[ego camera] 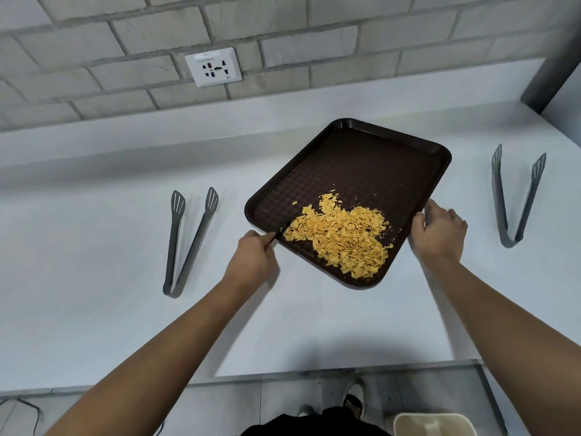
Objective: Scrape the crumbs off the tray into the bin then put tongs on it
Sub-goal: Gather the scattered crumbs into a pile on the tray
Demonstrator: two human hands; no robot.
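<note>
- Crumbs [341,237] are all on the brown tray [377,158], so the scraping into the bin is not done yet.
- The yellow bits sit in a heap at the near end of the tray, and the far end is almost bare.
- The tray lies at a slant in the middle of the white bench [94,309], closer to the back edge than the front edge.
- The left hand [254,256] is closed on a thin dark tool [279,232] whose tip touches the heap.
- The right hand [438,231] grips the right rim of the tray with the fingers curled around it.
- One pair of grey tongs [188,243] lies toward the left side of the bench, and the other tongs [515,196] lie near the right edge. Both are untouched.
- The pale bin [434,424] stands on the floor under the front edge. I cannot tell what is in it.
- Left to do: tip the crumbs in, then put tongs on the tray.
</note>
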